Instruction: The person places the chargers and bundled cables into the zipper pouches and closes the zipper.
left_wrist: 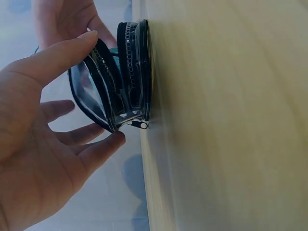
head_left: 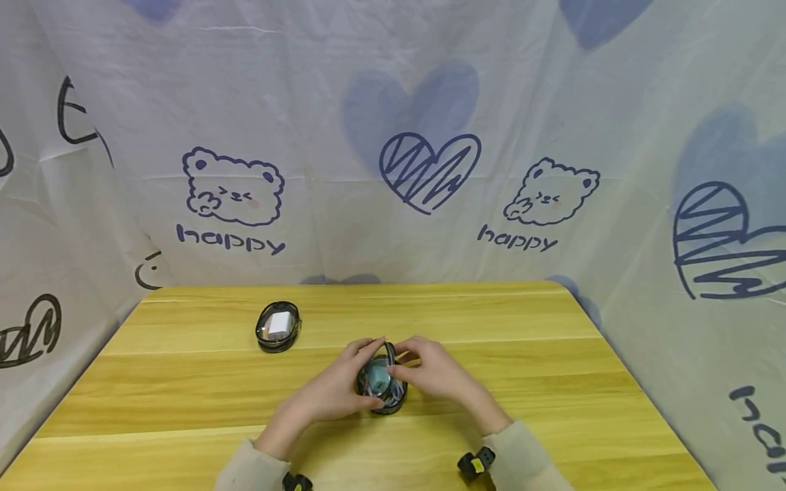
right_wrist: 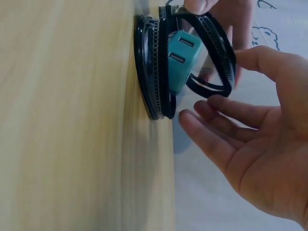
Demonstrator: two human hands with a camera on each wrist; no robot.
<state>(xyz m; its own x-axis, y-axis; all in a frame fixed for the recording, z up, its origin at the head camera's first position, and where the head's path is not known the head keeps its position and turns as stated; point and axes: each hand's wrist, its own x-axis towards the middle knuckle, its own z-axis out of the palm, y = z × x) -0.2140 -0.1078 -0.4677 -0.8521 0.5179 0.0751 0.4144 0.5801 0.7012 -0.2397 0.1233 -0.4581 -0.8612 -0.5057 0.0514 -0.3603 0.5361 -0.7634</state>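
By left hand (head_left: 334,389) and right hand (head_left: 434,368), the unzipped case's (left_wrist: 139,67) lid (left_wrist: 107,72) is pinched; teal USB charger (right_wrist: 183,60) is contained, closing seemingly left.

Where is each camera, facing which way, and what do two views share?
Head: on the head, facing forward and down over the table; left hand, right hand and sleeves show.
Left wrist: on that wrist, facing the held pouch; left hand and part of the right show.
Right wrist: on that wrist, facing the pouch's teal charger; right hand and part of the left show.
Both wrist views share that pouch.
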